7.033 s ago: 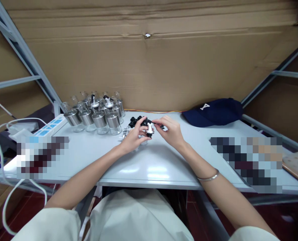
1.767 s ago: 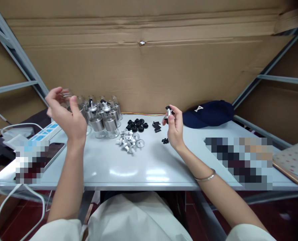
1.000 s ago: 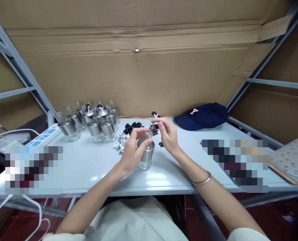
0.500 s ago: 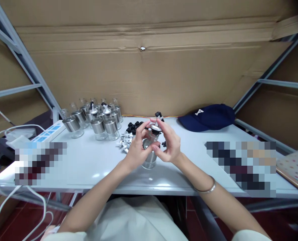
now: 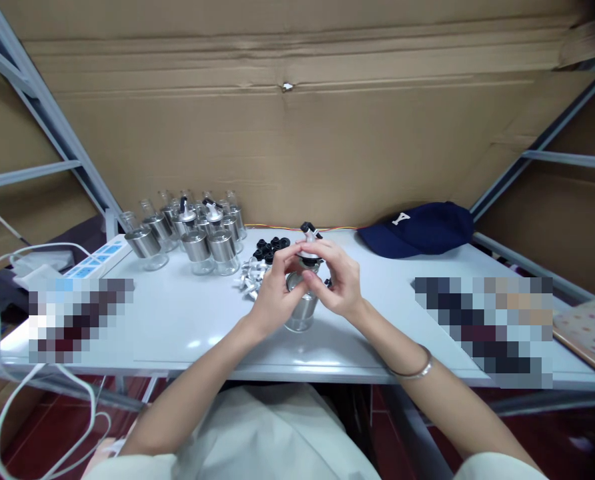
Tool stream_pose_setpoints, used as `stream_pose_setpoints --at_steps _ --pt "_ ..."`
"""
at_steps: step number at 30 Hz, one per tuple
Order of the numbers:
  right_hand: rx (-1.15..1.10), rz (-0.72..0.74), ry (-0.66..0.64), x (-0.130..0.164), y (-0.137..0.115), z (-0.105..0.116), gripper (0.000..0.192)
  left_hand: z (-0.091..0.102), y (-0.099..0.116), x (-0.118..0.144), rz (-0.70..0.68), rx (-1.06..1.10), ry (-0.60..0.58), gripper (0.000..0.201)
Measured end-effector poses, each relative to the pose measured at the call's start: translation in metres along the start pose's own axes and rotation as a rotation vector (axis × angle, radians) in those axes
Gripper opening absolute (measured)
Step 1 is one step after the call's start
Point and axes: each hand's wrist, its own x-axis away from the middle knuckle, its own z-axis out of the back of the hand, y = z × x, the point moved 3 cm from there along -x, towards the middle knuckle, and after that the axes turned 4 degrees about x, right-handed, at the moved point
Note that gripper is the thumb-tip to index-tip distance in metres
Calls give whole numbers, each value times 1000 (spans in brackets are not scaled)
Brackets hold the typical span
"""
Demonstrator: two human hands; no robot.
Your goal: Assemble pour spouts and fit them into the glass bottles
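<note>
Since the frame half a second ago, both hands have drawn closer over the bottle (image 5: 301,308), and the spout cap (image 5: 308,247) sits lower on its neck. Left hand (image 5: 273,293) is wrapped around the bottle's shoulder, holding it upright on the table (image 5: 187,327), evidently to steady it. Right hand (image 5: 338,283) is closed narrowly around the cap from the other side, fingertips on its rim, a grip suited to pressing or turning it. A bracelet (image 5: 411,370) shows on that wrist. Behind the hands lie loose black parts (image 5: 270,247) and silver collars (image 5: 250,277), within easy reach. A cluster of bottles (image 5: 192,230) stands far left; two of them carry spouts. A navy hat (image 5: 420,228) rests far right, well apart.
</note>
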Motion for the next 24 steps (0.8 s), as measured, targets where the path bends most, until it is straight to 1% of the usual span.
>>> stream_pose_setpoints --at_steps 5,11,17,24 --pt "21 17 -19 1 1 0 30 1 -3 1 52 28 13 31" --pt "16 35 22 4 1 -1 35 0 -4 1 101 68 -5 31" --pt "-16 33 27 9 3 -1 36 0 -5 2 109 62 1 30" --pt "-14 108 53 11 2 2 35 0 -7 3 58 42 3 26"
